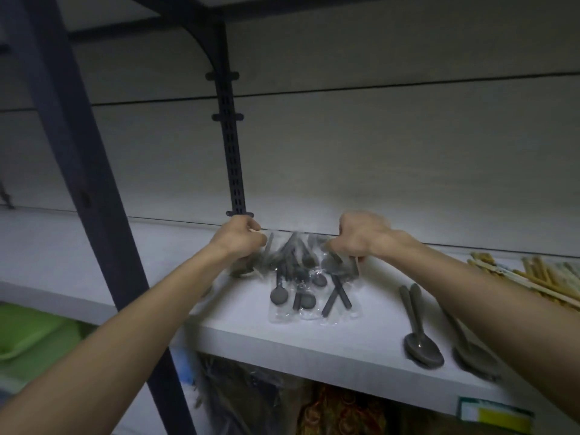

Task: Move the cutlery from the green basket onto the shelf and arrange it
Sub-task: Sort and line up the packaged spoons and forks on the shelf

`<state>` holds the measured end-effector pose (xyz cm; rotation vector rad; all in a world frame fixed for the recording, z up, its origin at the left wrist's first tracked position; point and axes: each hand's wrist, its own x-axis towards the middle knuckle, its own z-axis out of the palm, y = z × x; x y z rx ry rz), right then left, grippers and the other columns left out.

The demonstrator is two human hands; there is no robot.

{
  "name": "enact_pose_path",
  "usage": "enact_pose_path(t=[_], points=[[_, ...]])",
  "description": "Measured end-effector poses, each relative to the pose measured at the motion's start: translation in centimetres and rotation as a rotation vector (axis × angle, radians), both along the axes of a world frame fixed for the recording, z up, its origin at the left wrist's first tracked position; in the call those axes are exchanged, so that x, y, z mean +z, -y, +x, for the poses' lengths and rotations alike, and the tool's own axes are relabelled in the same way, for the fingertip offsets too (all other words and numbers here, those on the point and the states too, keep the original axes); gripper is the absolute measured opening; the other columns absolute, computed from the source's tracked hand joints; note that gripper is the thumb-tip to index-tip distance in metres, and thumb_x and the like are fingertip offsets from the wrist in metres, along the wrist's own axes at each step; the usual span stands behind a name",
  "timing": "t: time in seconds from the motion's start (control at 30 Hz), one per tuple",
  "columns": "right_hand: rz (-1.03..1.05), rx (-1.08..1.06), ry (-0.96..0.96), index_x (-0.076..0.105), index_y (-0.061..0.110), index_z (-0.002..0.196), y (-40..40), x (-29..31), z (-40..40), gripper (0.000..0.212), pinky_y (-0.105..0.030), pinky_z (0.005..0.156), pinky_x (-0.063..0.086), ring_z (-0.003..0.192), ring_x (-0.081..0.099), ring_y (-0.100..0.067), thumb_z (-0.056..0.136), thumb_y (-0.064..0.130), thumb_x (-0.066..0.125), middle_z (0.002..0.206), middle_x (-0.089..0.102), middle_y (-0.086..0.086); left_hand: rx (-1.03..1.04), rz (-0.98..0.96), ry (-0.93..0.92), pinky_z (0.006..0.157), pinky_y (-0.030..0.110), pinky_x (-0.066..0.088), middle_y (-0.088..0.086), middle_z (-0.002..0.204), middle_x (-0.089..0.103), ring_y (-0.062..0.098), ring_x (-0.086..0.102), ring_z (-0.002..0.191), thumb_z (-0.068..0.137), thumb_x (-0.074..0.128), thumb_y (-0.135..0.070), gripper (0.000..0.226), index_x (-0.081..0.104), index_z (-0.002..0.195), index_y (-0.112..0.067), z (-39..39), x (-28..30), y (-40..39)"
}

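**Two hands at a pile of bagged cutlery on a white shelf**

The shelf [345, 337] has bare room left of the pile and along its front edge. Both arms reach forward. The left hand [238, 238] and right hand [361, 237] curl their fingers, gripping the clear-bagged cutlery pile [301, 277] near the shelf's back wall. Right of the pile lie two loose spoons [420, 334], then wooden chopsticks [539, 277]. The green basket [28, 334] sits below the shelf, left.
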<state>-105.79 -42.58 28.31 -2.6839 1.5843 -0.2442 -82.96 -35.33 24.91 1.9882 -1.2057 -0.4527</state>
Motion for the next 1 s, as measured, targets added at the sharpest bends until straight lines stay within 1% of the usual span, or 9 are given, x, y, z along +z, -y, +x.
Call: enact_pose_path(t=[0.1,0.17,0.33,0.4,0.57,0.77,0.83,0.9,1.0], points=[[-0.3,0.079,-0.068,0.06,0.011,0.084,-1.3,0.0,1.3,0.041,-0.03,0.068,0.038,0.09,0.064,-0.033,0.092,0.052,0.055,0.092,0.066,-0.008,0.002,0.123,0.224,0.096,0.04,0.052,0.001,0.111,0.065,0.024,0.064,0.102,0.077,0.079,-0.042,0.046,0.062,0.113,-0.019,0.9,0.1,-0.5],[-0.389,0.183,-0.031,0.063,0.013,0.098,-2.3,-0.5,2.9,0.039,-0.033,0.072,0.04,0.098,0.064,-0.035,0.092,0.051,0.054,0.109,0.065,-0.012,-0.031,0.202,0.269,0.097,0.039,0.05,0.0,0.11,0.064,0.022,0.061,0.103,0.082,0.075,-0.054,0.046,0.062,0.11,-0.019,1.0,-0.2,-1.0],[0.061,0.123,-0.096,0.051,0.018,0.07,-3.4,-1.7,6.2,0.061,-0.029,0.067,0.039,0.076,0.056,-0.024,0.079,0.078,0.056,0.075,0.058,0.002,-0.111,0.316,0.346,0.098,0.04,0.051,0.0,0.114,0.065,0.022,0.062,0.106,0.067,0.081,-0.063,0.07,0.062,0.117,-0.019,1.0,-0.7,-1.8],[0.129,0.094,-0.078,0.052,0.019,0.07,-2.8,-2.0,6.2,0.055,-0.029,0.067,0.041,0.077,0.058,-0.024,0.079,0.072,0.062,0.071,0.055,0.004,-0.119,0.298,0.328,0.1,0.039,0.05,-0.002,0.12,0.063,0.021,0.061,0.11,0.063,0.084,-0.055,0.072,0.061,0.123,-0.022,1.7,-1.0,-1.5],[0.221,0.038,0.054,0.067,0.014,0.09,-1.7,-1.8,5.8,0.032,-0.035,0.064,0.063,0.072,0.072,-0.024,0.082,0.045,0.072,0.087,0.07,-0.004,-0.096,0.181,0.315,0.089,0.032,0.05,0.0,0.112,0.067,0.023,0.061,0.102,0.074,0.081,-0.03,0.035,0.062,0.104,-0.026,2.0,-1.7,-1.2],[0.121,-0.036,0.063,0.07,0.012,0.084,-2.0,-1.6,5.4,0.024,-0.025,0.062,0.049,0.072,0.07,-0.025,0.083,0.036,0.068,0.071,0.065,-0.002,-0.08,0.025,0.042,0.091,0.04,0.056,0.008,0.111,0.068,0.029,0.065,0.105,0.073,0.07,-0.014,0.042,0.062,0.114,-0.021,1.8,-1.7,-0.7],[0.142,-0.056,0.102,0.071,0.012,0.087,-1.8,-1.5,4.9,0.021,-0.027,0.065,0.052,0.074,0.068,-0.027,0.084,0.031,0.067,0.071,0.064,-0.003,-0.097,0.01,-0.046,0.08,0.037,0.059,0.011,0.109,0.069,0.03,0.068,0.098,0.078,0.066,-0.008,0.039,0.062,0.116,-0.016,1.7,-1.5,-0.6],[0.153,-0.065,0.149,0.071,0.01,0.09,-1.7,-1.4,4.4,0.02,-0.03,0.069,0.054,0.082,0.067,-0.03,0.085,0.028,0.065,0.079,0.066,-0.007,-0.109,-0.025,-0.152,0.057,0.029,0.055,0.014,0.098,0.068,0.028,0.068,0.077,0.085,0.062,-0.001,0.025,0.063,0.109,-0.01,1.4,-1.1,-0.9],[0.229,-0.066,0.27,0.072,0.0,0.095,-1.8,-1.3,3.7,0.024,-0.039,0.07,0.061,0.085,0.071,-0.037,0.091,0.021,0.061,0.087,0.07,-0.016,-0.121,-0.075,-0.274,0.058,0.032,0.051,0.022,0.08,0.069,0.03,0.064,0.069,0.084,0.061,0.003,0.009,0.067,0.09,-0.001,1.3,-0.6,-1.3]])
